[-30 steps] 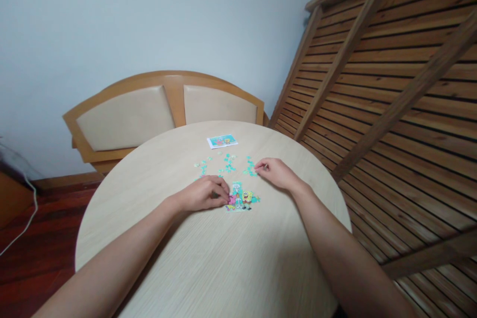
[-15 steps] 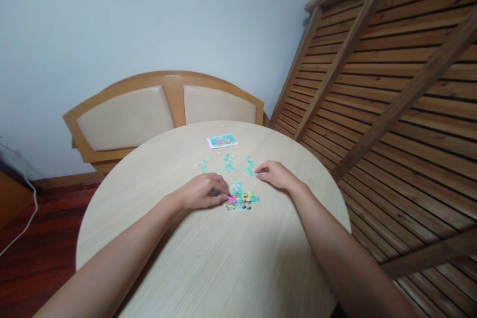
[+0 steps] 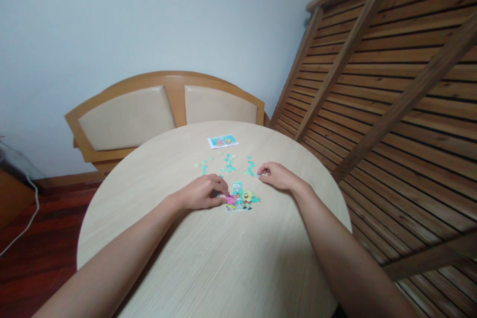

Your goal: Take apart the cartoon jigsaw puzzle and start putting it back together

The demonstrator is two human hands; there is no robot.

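A partly joined jigsaw puzzle (image 3: 238, 198) lies flat on the table, with a pink figure at its left, a teal-backed figure in the middle and a yellow one at its right. My left hand (image 3: 204, 193) rests at its left edge, thumb and fingers closed around a small teal puzzle piece partly hidden by them. Just beyond the puzzle's upper right, my right hand (image 3: 278, 176) is curled, thumb and index finger pinched at a bit of teal puzzle piece by the fingertips. Loose teal puzzle pieces (image 3: 228, 163) are scattered beyond the puzzle.
At the far side of the round wooden table (image 3: 208, 258) lies a picture card (image 3: 222, 141) with similar figures. Behind stands a padded headboard (image 3: 126, 117) against the wall. A slatted wooden frame (image 3: 372, 79) leans at the right. A white cable (image 3: 32, 208) hangs at the left.
Both hands stay almost in place. The left fingers have shifted slightly left at the puzzle's edge, and a bit of teal now shows by the right fingertips.
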